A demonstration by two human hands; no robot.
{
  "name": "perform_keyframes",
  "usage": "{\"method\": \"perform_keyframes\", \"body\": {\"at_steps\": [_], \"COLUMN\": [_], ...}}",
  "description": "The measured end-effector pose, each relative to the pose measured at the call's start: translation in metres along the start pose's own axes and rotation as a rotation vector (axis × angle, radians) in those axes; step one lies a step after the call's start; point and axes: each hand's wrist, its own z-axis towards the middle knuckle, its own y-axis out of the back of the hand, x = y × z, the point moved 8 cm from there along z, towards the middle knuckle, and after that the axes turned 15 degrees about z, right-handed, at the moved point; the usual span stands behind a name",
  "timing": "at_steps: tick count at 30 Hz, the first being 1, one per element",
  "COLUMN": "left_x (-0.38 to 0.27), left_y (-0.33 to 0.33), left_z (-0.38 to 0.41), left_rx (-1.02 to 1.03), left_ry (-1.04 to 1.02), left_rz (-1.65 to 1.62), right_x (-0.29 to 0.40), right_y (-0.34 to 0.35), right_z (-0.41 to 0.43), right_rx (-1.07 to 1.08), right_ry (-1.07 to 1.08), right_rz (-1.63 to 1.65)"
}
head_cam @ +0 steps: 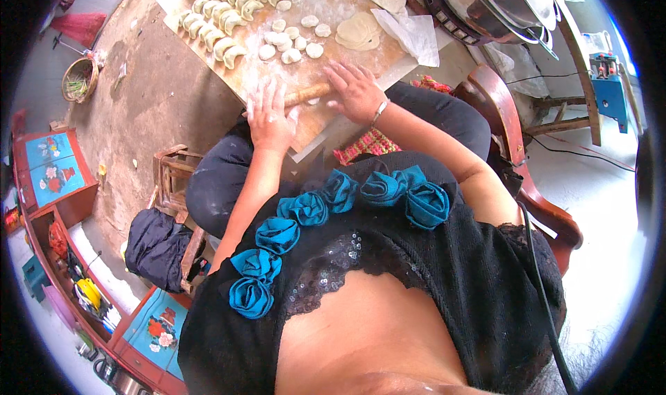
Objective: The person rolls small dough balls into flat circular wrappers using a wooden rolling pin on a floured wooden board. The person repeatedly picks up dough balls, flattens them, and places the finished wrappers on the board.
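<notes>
A wooden rolling pin [307, 93] lies across the near corner of a floured wooden board [312, 124], between my two hands. My left hand [271, 116] rests on the pin's left end, fingers extended and floury. At the other end, my right hand [356, 90] lies over the pin. A bit of white dough [313, 101] shows just below the pin. Beyond it sit several small dough pieces [291, 56], and to their right a stack of flat round wrappers [358, 32]. Rows of folded dumplings [223, 20] stand at the board's far left.
A large metal pot [491, 5] stands at the upper right, near a white sheet [408, 36] on the board's edge. A wooden chair [512, 129] is at the right. A wooden stool [171, 174] and a basket of greens [79, 80] are on the left.
</notes>
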Motion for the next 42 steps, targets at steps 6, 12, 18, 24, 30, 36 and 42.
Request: {"method": "perform_keyframes", "body": {"at_steps": [6, 12, 18, 24, 30, 36, 42], "left_x": [0.003, -0.017, 0.002, -0.023, 0.0, -0.027, 0.0], "left_y": [-0.016, 0.006, -0.016, 0.004, -0.015, 0.013, -0.011], "left_z": [0.001, -0.027, 0.007, -0.031, 0.009, -0.036, 0.01], "left_rx": [0.096, 0.215, 0.101, 0.223, 0.124, 0.159, 0.048], "left_ry": [0.105, 0.034, 0.086, 0.0, 0.108, -0.025, 0.063], "left_rz": [0.003, 0.054, 0.056, 0.069, 0.018, -0.004, -0.007], "right_x": [-0.001, 0.0, -0.003, 0.0, -0.009, -0.003, -0.005], "right_y": [0.0, -0.011, 0.003, -0.006, 0.004, -0.007, 0.008], "right_z": [0.01, -0.024, 0.016, -0.036, 0.021, -0.044, 0.022], "right_rx": [0.026, 0.115, -0.028, 0.178, 0.019, 0.206, 0.048], "right_ry": [0.028, 0.0, 0.039, 0.049, 0.035, 0.088, 0.048], "right_rz": [-0.006, -0.041, -0.057, -0.055, -0.054, -0.035, -0.074]}}
